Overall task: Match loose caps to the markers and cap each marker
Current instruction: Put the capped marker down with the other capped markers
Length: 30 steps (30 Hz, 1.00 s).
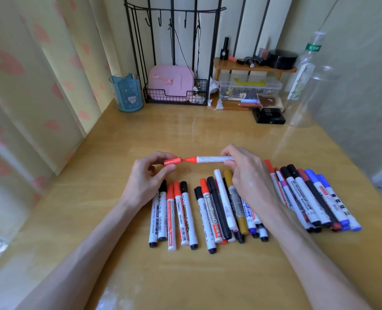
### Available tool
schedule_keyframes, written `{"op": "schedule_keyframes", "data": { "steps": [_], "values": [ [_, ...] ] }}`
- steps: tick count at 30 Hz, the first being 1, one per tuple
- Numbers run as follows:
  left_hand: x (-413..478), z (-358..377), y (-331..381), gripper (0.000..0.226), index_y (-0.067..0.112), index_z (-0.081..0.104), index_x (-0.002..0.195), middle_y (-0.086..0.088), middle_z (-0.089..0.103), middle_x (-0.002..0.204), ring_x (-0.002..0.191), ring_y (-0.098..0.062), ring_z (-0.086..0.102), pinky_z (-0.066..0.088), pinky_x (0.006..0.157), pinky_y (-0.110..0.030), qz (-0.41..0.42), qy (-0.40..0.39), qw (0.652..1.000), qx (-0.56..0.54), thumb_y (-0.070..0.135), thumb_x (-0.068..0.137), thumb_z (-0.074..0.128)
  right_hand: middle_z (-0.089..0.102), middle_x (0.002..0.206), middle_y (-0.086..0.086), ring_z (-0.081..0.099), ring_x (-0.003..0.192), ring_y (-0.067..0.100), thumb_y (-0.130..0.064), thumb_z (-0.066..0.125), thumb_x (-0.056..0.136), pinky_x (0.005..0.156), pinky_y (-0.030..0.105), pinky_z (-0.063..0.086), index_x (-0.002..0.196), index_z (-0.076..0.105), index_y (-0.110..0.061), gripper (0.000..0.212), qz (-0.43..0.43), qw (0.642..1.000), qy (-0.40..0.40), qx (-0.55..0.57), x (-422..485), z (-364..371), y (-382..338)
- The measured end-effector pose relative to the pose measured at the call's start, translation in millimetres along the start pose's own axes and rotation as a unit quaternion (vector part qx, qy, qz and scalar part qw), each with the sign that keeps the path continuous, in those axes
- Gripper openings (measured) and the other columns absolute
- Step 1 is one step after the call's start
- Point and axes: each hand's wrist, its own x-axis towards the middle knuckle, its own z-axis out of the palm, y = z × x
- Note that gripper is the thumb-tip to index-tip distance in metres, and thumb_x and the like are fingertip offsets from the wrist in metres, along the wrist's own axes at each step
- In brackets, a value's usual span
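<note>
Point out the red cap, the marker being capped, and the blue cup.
red cap (171, 161), head view, middle of its side.
marker (210, 159), head view, white barrel between the hands.
blue cup (127, 92), head view, front wall.

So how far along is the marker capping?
Done: the markers lying on the desk look capped, including the left group. In hand: the left hand brings a red cap to the red marker in the right hand. Left: pushing it on; no other loose caps show.
</note>
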Motion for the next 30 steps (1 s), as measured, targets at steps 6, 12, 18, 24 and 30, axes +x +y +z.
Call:
{"op": "schedule_keyframes", "data": {
  "steps": [6,12,18,24,30],
  "values": [
    [-2.2,0.2,5.2,0.014,0.017,0.067,0.116,0.011,0.078,0.107,0.102,-0.009,0.072,0.052,0.083,-0.024,0.002,-0.004,0.999,-0.033,0.020,0.102,0.066,0.064,0.094,-0.006,0.063,0.090,0.013,0.011,0.061,0.095,0.064,0.020,0.043,0.111,0.061,-0.017,0.032,0.018,1.000,-0.001,-0.008,-2.8,-5.4,-1.6],
    [-3.7,1.6,13.3,0.018,0.013,0.055,0.114,0.004,0.075,0.112,0.103,-0.012,0.070,0.053,0.087,-0.033,-0.014,0.004,0.997,-0.073,0.030,0.108,0.054,0.065,0.095,-0.006,0.063,0.089,0.013,0.000,0.061,0.098,0.064,0.016,0.038,0.111,0.061,-0.018,0.023,0.028,1.000,0.006,-0.007,-4.7,-10.0,-1.9],
    [-3.8,1.7,24.7,0.016,0.009,0.070,0.110,-0.006,0.078,0.094,0.082,-0.017,0.069,0.059,0.071,-0.029,-0.078,0.011,0.979,-0.188,0.020,0.098,0.070,0.065,0.094,-0.007,0.061,0.086,0.011,0.005,0.063,0.096,0.063,0.018,0.040,0.112,0.062,-0.018,0.028,0.021,1.000,0.004,-0.006,-5.9,-8.0,-4.5],
    [-5.2,1.1,25.3,0.020,0.003,0.067,0.116,-0.008,0.079,0.101,0.058,-0.023,0.059,0.052,0.060,-0.024,-0.069,-0.027,0.980,-0.187,0.014,0.099,0.069,0.063,0.098,-0.008,0.071,0.099,0.013,0.011,0.052,0.094,0.068,0.028,0.057,0.112,0.060,-0.018,0.034,0.009,1.000,0.007,0.019,-8.7,-9.5,-7.3],
    [-5.0,-4.6,21.3,0.018,0.018,0.077,0.110,-0.003,0.078,0.090,0.068,-0.019,0.067,0.056,0.068,-0.038,-0.027,-0.050,0.996,-0.067,0.024,0.092,0.077,0.064,0.096,-0.008,0.062,0.089,0.009,0.000,0.058,0.098,0.068,0.011,0.039,0.111,0.062,-0.017,0.022,-0.012,1.000,-0.007,0.009,-9.5,-8.1,-7.3]
  ]
}}
